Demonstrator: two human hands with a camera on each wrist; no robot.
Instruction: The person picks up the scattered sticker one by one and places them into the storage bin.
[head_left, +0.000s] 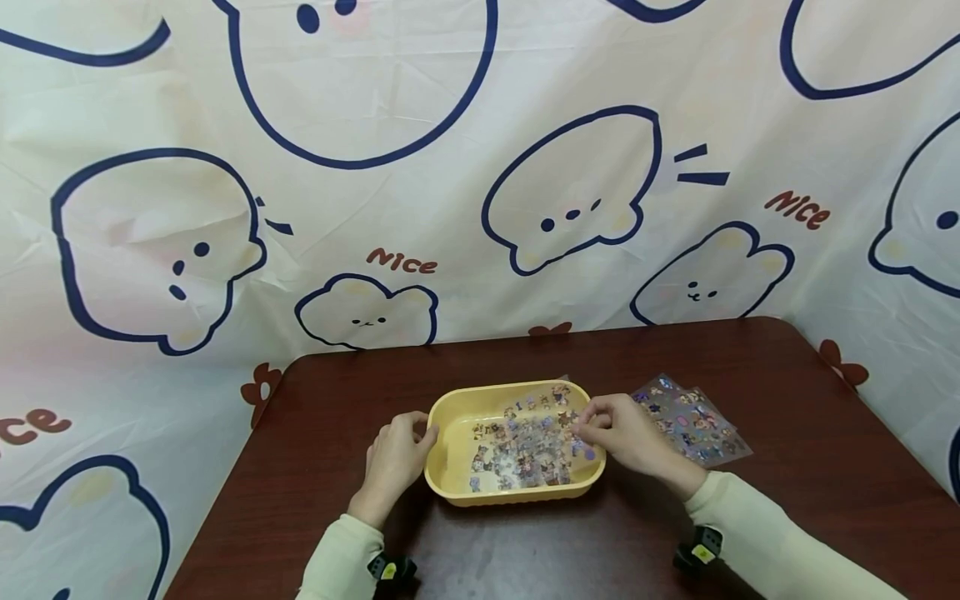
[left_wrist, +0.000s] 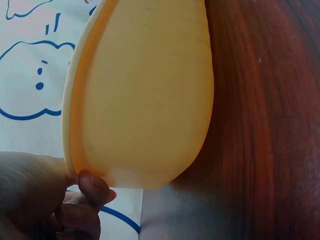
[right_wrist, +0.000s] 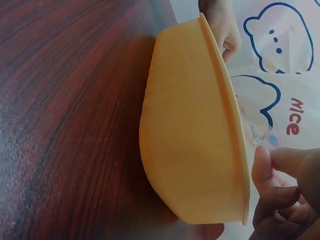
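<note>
A yellow plastic basin (head_left: 450,433) stands on the table, holding several clear sheets of small cartoon stickers (head_left: 521,454). At the basin's left end, my left hand (head_left: 396,454) grips the rim, its fingertips curled at the edge in the left wrist view. Over the right end, my right hand (head_left: 626,429) pinches the corner of a clear sticker sheet (head_left: 558,396) between thumb and finger. That sticker sheet (right_wrist: 270,137) shows just above the rim in the right wrist view, partly hidden by the basin wall.
More clear sticker sheets (head_left: 701,425) lie overlapping on the dark wooden table (head_left: 352,392), to the right of the basin and behind my right forearm. A white cloth (head_left: 465,217) with blue cartoon outlines hangs behind and beside the table.
</note>
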